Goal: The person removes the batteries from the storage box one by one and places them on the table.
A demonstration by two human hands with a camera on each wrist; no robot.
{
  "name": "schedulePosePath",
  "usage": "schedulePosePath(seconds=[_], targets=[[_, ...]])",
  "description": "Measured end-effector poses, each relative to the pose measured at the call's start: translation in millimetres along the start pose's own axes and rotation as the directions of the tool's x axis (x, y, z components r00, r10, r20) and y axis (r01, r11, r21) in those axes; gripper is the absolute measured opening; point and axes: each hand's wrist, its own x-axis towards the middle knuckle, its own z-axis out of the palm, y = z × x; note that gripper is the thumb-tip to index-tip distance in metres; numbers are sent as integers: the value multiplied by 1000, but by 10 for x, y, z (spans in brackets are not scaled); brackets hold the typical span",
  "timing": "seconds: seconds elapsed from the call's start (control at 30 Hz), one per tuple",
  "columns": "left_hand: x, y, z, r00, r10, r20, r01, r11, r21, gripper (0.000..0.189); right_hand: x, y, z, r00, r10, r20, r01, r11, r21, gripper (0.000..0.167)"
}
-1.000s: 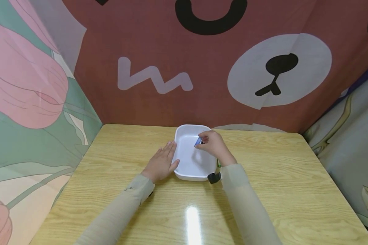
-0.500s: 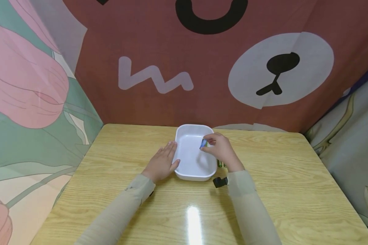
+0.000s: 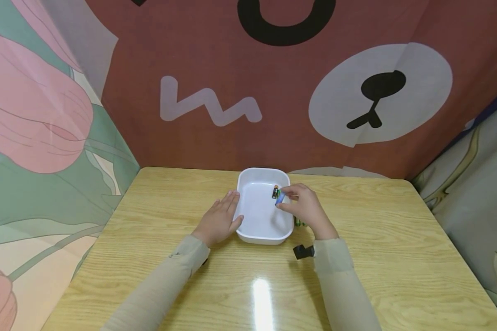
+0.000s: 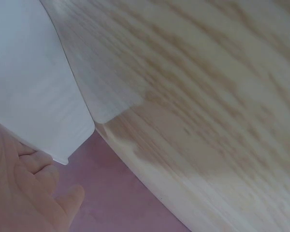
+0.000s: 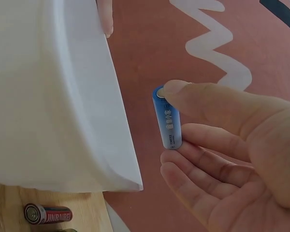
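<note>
A white tray (image 3: pixel 257 209) stands on the table. Along its left side rests my left hand (image 3: pixel 216 219), fingers straight against the wall. My right hand (image 3: pixel 308 209) pinches a blue battery (image 3: pixel 280 197) over the tray's right part. In the right wrist view the blue battery (image 5: pixel 167 118) sits between thumb and fingertips, its flat end by the thumb. A black battery (image 3: pixel 275 192) with an orange end, and a green one beside it, appear to lie inside the tray near the right wall. The hand partly hides that spot.
Green batteries (image 3: pixel 297 222) lie on the table just right of the tray. A red battery (image 5: pixel 48 213) shows there in the right wrist view. Behind the table (image 3: pixel 377 257) hangs a bear-patterned cloth (image 3: pixel 199 147). A black wrist camera (image 3: pixel 303 251) protrudes beside the right sleeve.
My right hand has moved right and slightly nearer with the blue battery. The black battery, hidden before, now shows in the tray. My left hand keeps its place.
</note>
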Motion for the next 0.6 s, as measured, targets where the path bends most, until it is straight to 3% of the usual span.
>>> schedulePosePath(seconds=[0.23, 0.6], targets=[[-6, 3, -3, 1000, 2, -7, -2, 1000, -3, 73, -58, 81, -29, 1000, 0, -6, 0, 1000, 21, 47], [-15, 19, -25, 1000, -5, 4, 5, 1000, 1, 73, -164, 216, -142, 998, -63, -31, 63, 998, 13, 46]])
